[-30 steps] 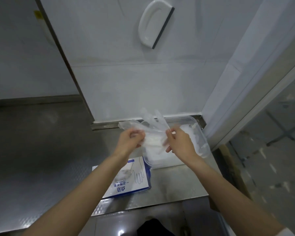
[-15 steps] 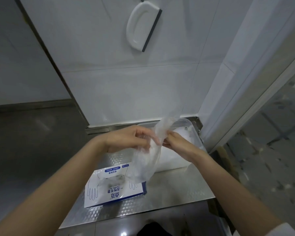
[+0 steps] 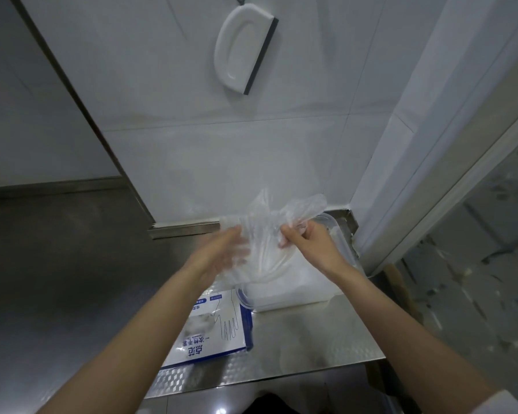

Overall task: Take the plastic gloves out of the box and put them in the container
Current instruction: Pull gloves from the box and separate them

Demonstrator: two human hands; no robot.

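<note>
A bunch of thin clear plastic gloves (image 3: 268, 231) hangs in the air above the clear plastic container (image 3: 337, 234), which stands on the steel shelf against the wall. My right hand (image 3: 307, 242) pinches the gloves' right side with curled fingers. My left hand (image 3: 222, 253) is blurred, its fingers reaching into the film from the left. The white and blue glove box (image 3: 219, 330) lies flat on the shelf, below my left forearm, just left of the container.
A white scraper with a dark blade (image 3: 243, 52) hangs on the tiled wall above. The steel shelf (image 3: 305, 345) ends close to me and at the right, beside a door frame (image 3: 431, 174). A dark steel counter (image 3: 57, 279) lies to the left.
The gloves have gone from hanging down in a narrow bunch to being spread wider between my hands. My left hand has slid lower and left. The view has shifted slightly.
</note>
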